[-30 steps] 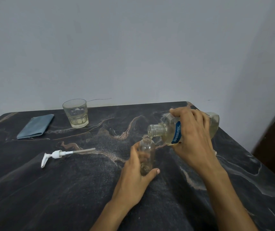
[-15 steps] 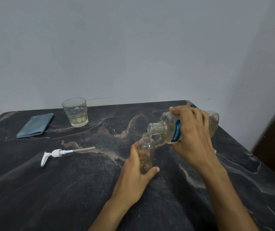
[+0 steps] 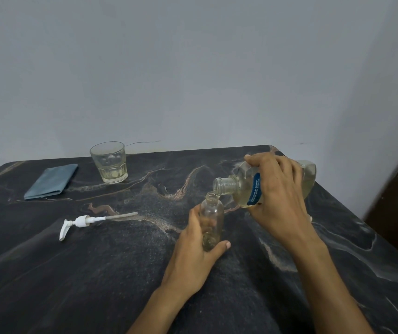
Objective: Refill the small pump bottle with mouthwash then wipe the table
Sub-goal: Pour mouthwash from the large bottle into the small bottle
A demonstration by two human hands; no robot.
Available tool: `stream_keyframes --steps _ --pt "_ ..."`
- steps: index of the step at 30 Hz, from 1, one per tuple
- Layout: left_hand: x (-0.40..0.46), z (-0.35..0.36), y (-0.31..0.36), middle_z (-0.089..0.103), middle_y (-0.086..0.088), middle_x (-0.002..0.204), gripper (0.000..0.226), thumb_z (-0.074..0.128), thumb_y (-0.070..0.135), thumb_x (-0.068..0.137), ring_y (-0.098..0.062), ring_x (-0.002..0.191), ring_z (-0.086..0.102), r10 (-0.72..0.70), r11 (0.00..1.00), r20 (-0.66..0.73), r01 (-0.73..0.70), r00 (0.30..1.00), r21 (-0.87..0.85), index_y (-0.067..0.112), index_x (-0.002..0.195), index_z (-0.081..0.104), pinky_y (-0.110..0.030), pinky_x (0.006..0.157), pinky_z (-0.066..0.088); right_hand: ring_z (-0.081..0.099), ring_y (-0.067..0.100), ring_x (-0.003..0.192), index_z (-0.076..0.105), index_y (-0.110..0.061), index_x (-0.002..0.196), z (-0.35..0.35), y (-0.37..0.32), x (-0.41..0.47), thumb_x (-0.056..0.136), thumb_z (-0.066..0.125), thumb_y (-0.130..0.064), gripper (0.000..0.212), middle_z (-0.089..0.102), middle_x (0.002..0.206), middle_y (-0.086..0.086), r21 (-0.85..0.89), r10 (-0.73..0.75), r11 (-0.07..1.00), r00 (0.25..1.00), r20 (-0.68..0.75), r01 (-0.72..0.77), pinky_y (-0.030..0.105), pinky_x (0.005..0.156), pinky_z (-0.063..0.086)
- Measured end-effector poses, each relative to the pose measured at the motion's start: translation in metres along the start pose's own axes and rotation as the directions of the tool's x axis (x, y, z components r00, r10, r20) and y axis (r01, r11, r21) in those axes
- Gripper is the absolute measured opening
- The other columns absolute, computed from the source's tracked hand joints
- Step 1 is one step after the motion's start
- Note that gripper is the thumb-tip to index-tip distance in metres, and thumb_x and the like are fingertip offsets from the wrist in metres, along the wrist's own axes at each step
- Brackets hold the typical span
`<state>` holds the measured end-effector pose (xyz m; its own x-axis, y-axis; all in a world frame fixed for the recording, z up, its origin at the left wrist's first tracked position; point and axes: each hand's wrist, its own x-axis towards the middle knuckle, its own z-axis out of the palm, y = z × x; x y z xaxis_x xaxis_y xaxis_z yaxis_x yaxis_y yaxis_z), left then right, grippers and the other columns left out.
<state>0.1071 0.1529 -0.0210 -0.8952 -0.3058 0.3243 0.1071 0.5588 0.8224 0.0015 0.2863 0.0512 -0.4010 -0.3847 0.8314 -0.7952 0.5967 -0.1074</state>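
Little has shifted since the earlier frame — the right hand (image 3: 282, 196) still grips the mouthwash bottle (image 3: 246, 186), its long axis nearly level, mouth pointing left over the small pump bottle (image 3: 212, 220). Curled around it, the left hand (image 3: 194, 256) steadies it upright on the desk (image 3: 72, 273) — near centre — to catch the pour.

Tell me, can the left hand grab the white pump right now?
Probably not yet: the left hand grips the small bottle being filled. The pump lies nearby with bare table between.
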Motion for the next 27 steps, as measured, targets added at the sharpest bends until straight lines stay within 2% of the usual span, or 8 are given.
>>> stream_keyframes --steps 3,7,13,21,27 --pt "0.0001 0.0 -0.0003 0.061 0.019 0.106 0.064 0.075 0.031 0.077 0.005 0.1 0.059 0.0 1.0 -0.001 0.0 1.0 0.002 0.045 0.12 0.029 -0.017 0.086 0.049 0.032 0.014 0.103 0.044 -0.019 0.115 0.0002 0.0003 0.0001 0.039 0.093 0.0 0.092 0.036 0.107 -0.012 0.001 0.0 1.0 1.0 0.001 0.0 0.033 0.083 0.034" --pt "0.0003 0.0001 -0.0004 0.061 0.021 0.107 0.065 0.075 0.031 0.077 0.008 0.1 0.058 0.001 1.0 -0.004 -0.001 1.0 0.001 0.053 0.116 0.027 -0.016 0.085 0.049 0.033 0.014 0.103 0.045 -0.018 0.115 -0.0002 0.0004 0.0001 0.039 0.093 -0.001 0.092 0.037 0.107 -0.012 0.005 0.0 1.0 1.0 0.003 0.0 0.033 0.084 0.033" --pt "0.0005 0.0001 -0.0014 0.061 0.021 0.106 0.063 0.075 0.031 0.077 0.007 0.1 0.059 0.0 1.0 0.001 0.0 1.0 -0.007 0.047 0.119 0.03 -0.021 0.088 0.05 0.034 0.015 0.105 0.043 -0.02 0.117 0.0002 0.0021 -0.0006 0.043 0.092 -0.001 0.091 0.053 0.107 -0.002 0.027 0.027 0.999 0.999 0.025 -0.028 0.033 0.088 0.029" --pt "0.0007 -0.0002 -0.0006 0.061 0.02 0.109 0.063 0.075 0.031 0.077 0.006 0.103 0.058 -0.003 1.0 0.007 0.004 1.0 -0.006 0.044 0.121 0.031 -0.026 0.092 0.051 0.034 0.014 0.104 0.044 -0.02 0.116 0.0012 0.0026 -0.0004 0.044 0.093 -0.004 0.088 0.054 0.106 -0.002 0.02 0.012 1.0 1.0 0.005 -0.012 0.034 0.088 0.031" --pt "0.0003 -0.0007 0.0003 0.06 0.021 0.108 0.062 0.075 0.029 0.078 0.007 0.101 0.058 0.002 1.0 0.005 -0.002 1.0 -0.005 0.042 0.121 0.031 -0.024 0.09 0.05 0.034 0.014 0.103 0.046 -0.018 0.115 0.0008 0.0007 -0.0003 0.039 0.094 -0.003 0.092 0.047 0.106 -0.007 -0.003 -0.007 1.0 1.0 -0.013 0.007 0.034 0.085 0.034"
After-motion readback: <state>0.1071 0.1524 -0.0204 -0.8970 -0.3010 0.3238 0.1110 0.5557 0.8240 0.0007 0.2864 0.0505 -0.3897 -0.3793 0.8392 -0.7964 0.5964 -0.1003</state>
